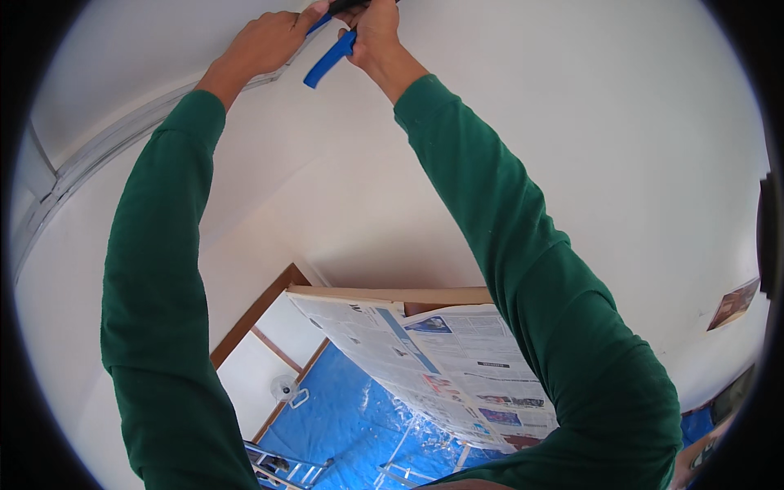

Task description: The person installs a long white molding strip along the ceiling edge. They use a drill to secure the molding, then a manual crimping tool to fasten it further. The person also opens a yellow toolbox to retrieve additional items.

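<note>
Both my arms, in green sleeves, reach up to the top edge of the view, where the wall meets the ceiling. My left hand is closed, its thumb and fingers on the black and blue part of a hand tool. My right hand is wrapped round the same blue-handled tool, whose curved blue handle sticks out below the fist. The tool's upper part runs out of the picture, so its exact kind cannot be told. A grey-white trim strip runs along the ceiling line beside my left wrist.
Below stands a door-like panel covered with newspaper, next to a brown wooden frame. Blue sheeting with white scraps covers the floor. Metal ladder parts and a white fan are at lower left. A picture hangs at right.
</note>
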{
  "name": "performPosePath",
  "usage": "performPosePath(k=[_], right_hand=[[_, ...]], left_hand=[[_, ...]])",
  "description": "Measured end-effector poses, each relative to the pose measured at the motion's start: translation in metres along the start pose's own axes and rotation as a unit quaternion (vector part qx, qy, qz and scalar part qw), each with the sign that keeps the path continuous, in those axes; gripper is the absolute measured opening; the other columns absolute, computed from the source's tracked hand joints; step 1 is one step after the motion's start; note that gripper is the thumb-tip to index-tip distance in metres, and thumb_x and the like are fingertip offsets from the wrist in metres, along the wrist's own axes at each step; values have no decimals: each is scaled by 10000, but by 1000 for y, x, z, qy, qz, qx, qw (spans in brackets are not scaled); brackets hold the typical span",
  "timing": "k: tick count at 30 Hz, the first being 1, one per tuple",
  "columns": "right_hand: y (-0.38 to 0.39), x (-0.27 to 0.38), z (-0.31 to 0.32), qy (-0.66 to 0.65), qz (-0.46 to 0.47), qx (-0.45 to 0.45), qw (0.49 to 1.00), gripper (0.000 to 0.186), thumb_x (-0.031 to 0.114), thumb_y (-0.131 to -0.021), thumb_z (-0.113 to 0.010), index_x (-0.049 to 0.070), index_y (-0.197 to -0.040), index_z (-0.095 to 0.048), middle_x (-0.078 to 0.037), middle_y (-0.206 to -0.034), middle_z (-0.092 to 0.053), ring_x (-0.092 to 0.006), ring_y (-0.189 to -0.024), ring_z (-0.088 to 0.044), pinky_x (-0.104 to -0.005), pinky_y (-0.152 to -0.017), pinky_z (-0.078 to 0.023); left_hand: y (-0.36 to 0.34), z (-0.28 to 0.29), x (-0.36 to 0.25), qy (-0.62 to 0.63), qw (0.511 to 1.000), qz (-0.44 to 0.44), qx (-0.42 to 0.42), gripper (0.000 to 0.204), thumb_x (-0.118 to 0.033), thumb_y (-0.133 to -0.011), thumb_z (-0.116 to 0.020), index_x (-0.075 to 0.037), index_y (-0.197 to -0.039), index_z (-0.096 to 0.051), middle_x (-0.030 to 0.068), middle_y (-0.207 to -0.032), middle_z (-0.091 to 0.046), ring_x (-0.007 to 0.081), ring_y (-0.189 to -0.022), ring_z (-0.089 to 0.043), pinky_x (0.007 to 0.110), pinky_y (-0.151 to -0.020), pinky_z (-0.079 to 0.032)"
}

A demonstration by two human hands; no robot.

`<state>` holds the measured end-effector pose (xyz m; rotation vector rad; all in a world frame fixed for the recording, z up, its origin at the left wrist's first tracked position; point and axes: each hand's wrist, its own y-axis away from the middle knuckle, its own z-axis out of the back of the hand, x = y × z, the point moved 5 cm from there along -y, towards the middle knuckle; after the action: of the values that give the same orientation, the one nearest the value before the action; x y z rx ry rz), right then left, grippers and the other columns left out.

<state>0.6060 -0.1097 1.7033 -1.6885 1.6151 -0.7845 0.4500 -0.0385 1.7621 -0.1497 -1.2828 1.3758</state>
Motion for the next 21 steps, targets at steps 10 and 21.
performPosePath(k=[10, 21], right_hand=[[14, 4, -9, -36, -28, 31, 998, 420, 407, -1055, -589, -6, -1107, -648, -129, -999, -651, -285, -932, -630, -513, -863, -525], [27, 18, -8, -21, -80, 139, 987, 745, 538, -1091, -490, -100, -1473, -441, -300, -1523, -473, -423, -1447, -462, -591, -1211, -414]], left_hand=[[-4, -8, -5, -163, 980, -88, -72, 692, -593, -1144, -277, -64, -1221, -716, 174, -973, -735, 384, -890, -731, 497, -852, -580], [9, 9, -15, -97, 994, -2, -46, 737, -653, -1116, -316, -65, -1189, -754, 203, -1020, -772, 436, -984, -731, 550, -866, -576]])
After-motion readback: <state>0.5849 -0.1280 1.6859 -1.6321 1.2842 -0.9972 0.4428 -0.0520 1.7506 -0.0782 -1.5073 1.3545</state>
